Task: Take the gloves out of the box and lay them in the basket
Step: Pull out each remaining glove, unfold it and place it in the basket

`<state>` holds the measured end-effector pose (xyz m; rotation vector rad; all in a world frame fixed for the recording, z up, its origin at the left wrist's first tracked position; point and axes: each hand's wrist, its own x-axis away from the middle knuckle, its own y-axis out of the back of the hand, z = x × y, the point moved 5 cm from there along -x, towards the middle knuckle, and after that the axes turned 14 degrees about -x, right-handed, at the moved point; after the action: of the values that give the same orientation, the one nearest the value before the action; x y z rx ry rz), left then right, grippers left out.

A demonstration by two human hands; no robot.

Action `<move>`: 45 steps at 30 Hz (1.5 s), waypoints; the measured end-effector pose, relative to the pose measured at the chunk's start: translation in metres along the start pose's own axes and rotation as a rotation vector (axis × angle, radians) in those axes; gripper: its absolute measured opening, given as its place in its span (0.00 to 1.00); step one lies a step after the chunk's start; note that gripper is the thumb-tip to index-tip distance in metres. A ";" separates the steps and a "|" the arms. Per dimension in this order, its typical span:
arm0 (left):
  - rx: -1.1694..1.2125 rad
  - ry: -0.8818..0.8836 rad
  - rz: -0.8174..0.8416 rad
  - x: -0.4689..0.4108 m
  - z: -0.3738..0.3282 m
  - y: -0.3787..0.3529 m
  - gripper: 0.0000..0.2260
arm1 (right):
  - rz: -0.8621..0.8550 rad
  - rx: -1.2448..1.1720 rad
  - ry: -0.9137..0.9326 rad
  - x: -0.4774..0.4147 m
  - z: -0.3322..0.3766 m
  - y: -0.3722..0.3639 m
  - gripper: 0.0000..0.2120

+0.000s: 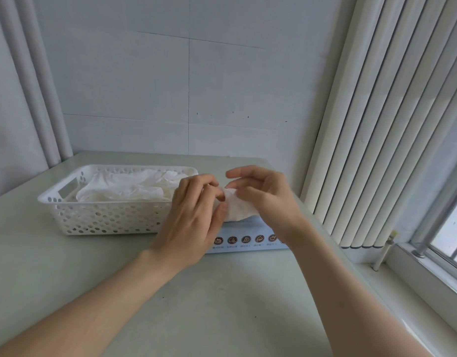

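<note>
A white perforated basket stands on the table at the left, with several thin white gloves lying in it. Right of the basket sits a pale blue glove box with a row of round icons on its front; my hands cover most of its top. A crumpled white glove hangs just above the box. My left hand pinches its left edge between thumb and fingers. My right hand pinches its upper right part, with its other fingers curved above.
The pale green table ends at a white wall behind. White vertical blinds and a window sill stand close to the right of the box. Pipes run down the left corner.
</note>
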<state>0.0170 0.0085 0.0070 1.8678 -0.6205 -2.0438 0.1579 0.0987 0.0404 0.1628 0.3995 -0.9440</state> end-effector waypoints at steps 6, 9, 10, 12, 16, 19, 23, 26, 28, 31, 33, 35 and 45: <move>0.250 0.074 0.056 0.001 0.008 -0.001 0.12 | 0.051 0.073 -0.043 0.002 -0.002 -0.001 0.24; 0.234 0.067 0.071 0.000 0.007 0.000 0.18 | 0.082 0.071 -0.013 0.002 -0.002 -0.002 0.19; 0.225 0.062 0.065 -0.001 0.007 0.000 0.17 | 0.079 0.050 0.002 0.002 -0.003 -0.001 0.20; 0.213 0.063 0.055 -0.002 0.008 0.001 0.11 | 0.063 0.013 0.017 0.001 -0.004 0.000 0.26; 0.139 0.038 -0.001 -0.003 0.015 0.006 0.02 | 0.000 0.078 -0.004 -0.004 -0.010 0.006 0.16; 0.086 0.018 -0.050 -0.005 0.016 0.014 0.04 | 0.011 0.269 -0.038 -0.007 -0.019 0.009 0.22; 0.049 -0.047 -0.068 -0.004 0.014 0.017 0.08 | 0.097 0.383 -0.095 -0.005 -0.024 0.001 0.20; 0.080 -0.052 -0.052 -0.002 0.016 0.013 0.08 | 0.096 0.393 -0.066 -0.006 -0.024 0.002 0.15; 0.086 -0.034 -0.032 -0.001 0.018 0.011 0.08 | 0.094 0.405 -0.035 -0.007 -0.024 0.004 0.09; 0.073 -0.042 -0.023 -0.002 0.017 0.012 0.04 | 0.044 0.402 -0.008 -0.009 -0.024 0.009 0.06; 0.086 -0.043 -0.045 -0.004 0.016 0.015 0.02 | 0.008 0.353 0.009 -0.009 -0.021 0.012 0.06; 0.102 -0.020 -0.065 -0.006 0.016 0.018 0.03 | 0.002 0.260 -0.004 -0.006 -0.017 0.012 0.06; 0.006 0.085 -0.146 -0.009 0.034 0.023 0.12 | -0.442 0.188 0.056 -0.005 -0.008 0.039 0.09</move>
<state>-0.0168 -0.0029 0.0283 2.0459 -0.4818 -2.0390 0.1846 0.1273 0.0332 0.2801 0.4056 -1.4166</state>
